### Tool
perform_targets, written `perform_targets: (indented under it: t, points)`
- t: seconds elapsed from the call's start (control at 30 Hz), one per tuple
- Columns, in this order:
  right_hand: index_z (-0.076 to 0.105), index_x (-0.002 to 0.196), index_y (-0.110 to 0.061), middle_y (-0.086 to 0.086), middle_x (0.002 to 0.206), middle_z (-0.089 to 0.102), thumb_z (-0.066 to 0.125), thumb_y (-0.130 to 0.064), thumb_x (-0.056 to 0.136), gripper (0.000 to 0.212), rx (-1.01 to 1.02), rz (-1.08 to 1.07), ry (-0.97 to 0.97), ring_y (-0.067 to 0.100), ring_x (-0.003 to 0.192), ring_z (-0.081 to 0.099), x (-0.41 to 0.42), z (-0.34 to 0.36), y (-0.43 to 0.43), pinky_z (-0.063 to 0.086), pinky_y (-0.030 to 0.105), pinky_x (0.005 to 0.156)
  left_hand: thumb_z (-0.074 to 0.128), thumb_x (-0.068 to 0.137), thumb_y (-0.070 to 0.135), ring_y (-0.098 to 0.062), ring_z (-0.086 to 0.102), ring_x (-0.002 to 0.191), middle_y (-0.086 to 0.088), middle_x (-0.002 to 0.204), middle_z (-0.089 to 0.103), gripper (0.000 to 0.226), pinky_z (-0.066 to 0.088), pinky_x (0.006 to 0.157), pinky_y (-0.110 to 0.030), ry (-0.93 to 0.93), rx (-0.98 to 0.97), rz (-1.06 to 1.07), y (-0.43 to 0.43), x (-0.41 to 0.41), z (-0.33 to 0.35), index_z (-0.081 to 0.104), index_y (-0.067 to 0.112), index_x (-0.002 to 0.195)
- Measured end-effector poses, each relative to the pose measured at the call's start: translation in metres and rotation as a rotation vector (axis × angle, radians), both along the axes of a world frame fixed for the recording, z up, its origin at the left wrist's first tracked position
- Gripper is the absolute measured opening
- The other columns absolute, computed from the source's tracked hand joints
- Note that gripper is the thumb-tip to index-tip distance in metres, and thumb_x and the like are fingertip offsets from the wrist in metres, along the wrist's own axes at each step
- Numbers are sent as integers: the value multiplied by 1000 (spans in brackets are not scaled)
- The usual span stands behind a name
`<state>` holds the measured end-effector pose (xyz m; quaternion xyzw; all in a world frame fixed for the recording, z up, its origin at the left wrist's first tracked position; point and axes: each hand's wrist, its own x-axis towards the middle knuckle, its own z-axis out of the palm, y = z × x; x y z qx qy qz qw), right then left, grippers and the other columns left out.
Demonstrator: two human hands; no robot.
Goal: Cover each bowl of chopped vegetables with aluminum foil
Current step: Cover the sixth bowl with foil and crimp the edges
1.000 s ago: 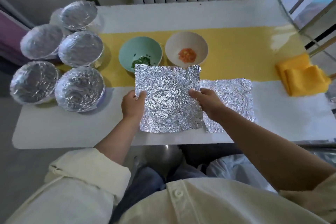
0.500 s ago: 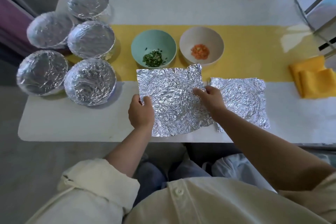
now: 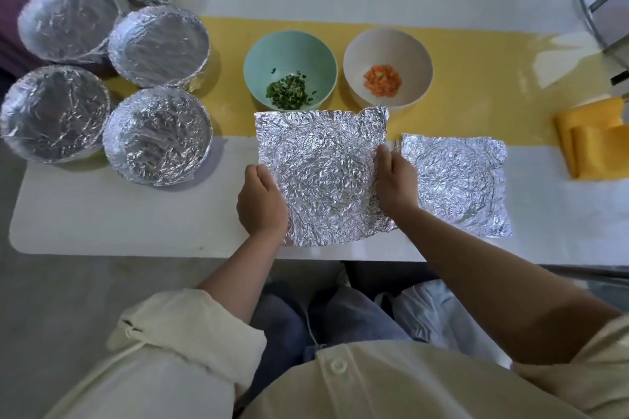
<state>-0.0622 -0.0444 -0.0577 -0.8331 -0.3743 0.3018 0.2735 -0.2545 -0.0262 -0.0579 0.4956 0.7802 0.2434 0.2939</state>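
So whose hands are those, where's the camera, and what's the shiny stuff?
There is no machine: these are a person's two hands. The camera sits on the person's head and looks down. The left hand and the right hand each grip a side of a crinkly foil sheet. A second foil sheet lies on the table beside it. Behind stand a green bowl of chopped greens and a white bowl of orange bits, both uncovered. Five covered bowls on the left already wear foil.
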Motion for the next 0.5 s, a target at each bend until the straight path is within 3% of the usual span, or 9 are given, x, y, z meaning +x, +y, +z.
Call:
perform_targets:
  t: [0.1, 0.2, 0.27, 0.3, 0.33, 0.37, 0.43, 0.5]
  points:
    - [37, 62, -17, -1, 57, 38, 33, -43, 104, 49, -5, -12, 141, 14, 53, 34, 1, -3, -2, 20, 29, 50, 26, 106, 24, -9, 38, 58, 6, 66, 41, 29, 22, 59, -34, -129, -19, -3, -2, -1, -4, 45, 10, 88]
    - [37, 63, -19, 0, 56, 34, 36, -44, 103, 47, 7, -44, 265, 13, 53, 31, 1, -7, -3, 22, 27, 54, 28, 106, 23, -11, 31, 57, 2, 65, 34, 34, 24, 56, -33, -289, -35, 2, 1, -3, -8, 37, 17, 74]
    - [47, 66, -12, 7, 55, 40, 37, -44, 103, 49, 42, -74, 329, 14, 56, 37, -1, -5, -4, 33, 32, 57, 28, 106, 22, -12, 26, 57, 1, 65, 30, 37, 22, 53, -29, -337, -43, 3, 2, -4, -11, 30, 20, 69]
    - [57, 76, 0, 18, 62, 53, 38, -44, 102, 54, 59, -91, 362, 18, 60, 47, -2, -3, -4, 44, 38, 62, 28, 106, 22, -12, 25, 57, 1, 65, 29, 38, 22, 52, -27, -356, -43, 7, 3, -5, -12, 30, 20, 69]
    - [60, 95, 12, 32, 84, 63, 38, -43, 102, 60, 67, -117, 390, 27, 77, 62, -4, -2, -4, 50, 50, 77, 28, 106, 22, -12, 26, 57, 1, 65, 30, 37, 22, 52, -26, -373, -44, 9, 3, -5, -14, 30, 20, 69]
    - [54, 111, 18, 37, 110, 59, 38, -42, 103, 63, 69, -142, 413, 38, 102, 61, -5, -1, -4, 43, 57, 93, 29, 106, 23, -13, 27, 57, 0, 65, 30, 37, 24, 53, -26, -388, -48, 12, 3, -7, -17, 31, 20, 70]
    - [47, 122, 18, 36, 129, 45, 37, -40, 103, 62, 65, -141, 435, 43, 124, 43, -3, 1, -3, 32, 54, 104, 29, 107, 24, -14, 30, 59, 0, 67, 31, 36, 26, 54, -28, -407, -56, 8, 2, -8, -21, 33, 20, 71]
    - [52, 122, 15, 35, 131, 45, 36, -39, 104, 59, 35, -115, 447, 42, 126, 42, -1, 1, -2, 40, 45, 102, 29, 107, 25, -13, 31, 58, 1, 67, 31, 35, 28, 54, -27, -407, -53, -9, 1, -10, -22, 34, 21, 72]
